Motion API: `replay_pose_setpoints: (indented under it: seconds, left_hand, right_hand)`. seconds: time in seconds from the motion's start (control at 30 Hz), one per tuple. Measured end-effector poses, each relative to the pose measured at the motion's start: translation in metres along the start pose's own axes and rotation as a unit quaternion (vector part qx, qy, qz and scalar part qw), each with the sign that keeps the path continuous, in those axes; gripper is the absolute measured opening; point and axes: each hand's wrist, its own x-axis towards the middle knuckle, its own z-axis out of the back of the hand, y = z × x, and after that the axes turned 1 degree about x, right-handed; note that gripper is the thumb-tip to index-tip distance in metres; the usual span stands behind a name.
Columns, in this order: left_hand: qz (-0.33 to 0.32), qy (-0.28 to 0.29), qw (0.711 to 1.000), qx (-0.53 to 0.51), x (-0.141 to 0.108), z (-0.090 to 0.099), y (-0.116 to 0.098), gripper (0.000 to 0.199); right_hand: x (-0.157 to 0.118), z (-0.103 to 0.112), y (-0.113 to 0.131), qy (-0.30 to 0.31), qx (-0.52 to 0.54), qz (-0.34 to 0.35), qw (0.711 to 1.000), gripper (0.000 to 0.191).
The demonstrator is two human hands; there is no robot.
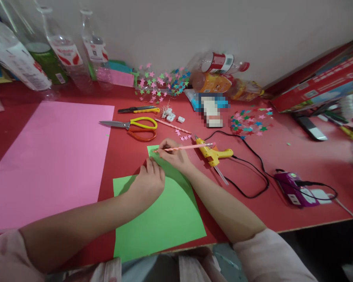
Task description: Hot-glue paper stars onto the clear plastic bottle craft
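My right hand (173, 153) is closed around a pink pencil (191, 147), its tip on the narrow upper part of a green sheet of paper (161, 219). The pencil's far end points right, over the yellow glue gun (213, 153). My left hand (149, 178) lies on the same green sheet, just below the pencil tip, palm down and pressing with its fingers bent and close together. Whatever is under those fingers, apart from the paper, is hidden. Above my hands lie scissors (135, 125) with yellow and orange handles and a second pink pencil (173, 126).
A pink sheet (55, 156) covers the left of the red table (253, 207). Bottles (66, 55) stand at the back left, near a yellow cutter (139, 109). Star confetti (250, 121) lies back right. The glue gun's black cord loops toward a purple power socket (295, 190).
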Motion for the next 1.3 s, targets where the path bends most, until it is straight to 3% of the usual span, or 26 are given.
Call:
replay_pose_setpoints:
  seconds: [0.23, 0.5, 0.87, 1.3]
  left_hand:
    - [0.018, -0.046, 0.999, 0.015, -0.0022, -0.0067, -0.005, 0.033]
    - [0.014, -0.057, 0.998, 0.015, -0.0025, -0.0061, -0.0041, 0.032]
    - [0.007, -0.021, 0.999, 0.024, -0.0005, -0.0008, -0.0024, 0.033]
    - [0.019, -0.029, 0.999, 0.019, -0.0012, -0.0033, -0.0044, 0.032]
  right_hand:
    - [-0.0013, 0.0002, -0.0008, -0.001, -0.037, 0.001, 0.999, 0.011]
    - [-0.0012, -0.0003, -0.0028, 0.013, -0.005, -0.012, 1.0, 0.014]
    - [-0.0009, 0.0006, -0.004, 0.029, 0.014, -0.023, 0.999, 0.014]
    - [0.0, -0.0001, -0.0038, 0.021, 0.008, -0.013, 1.0, 0.012]
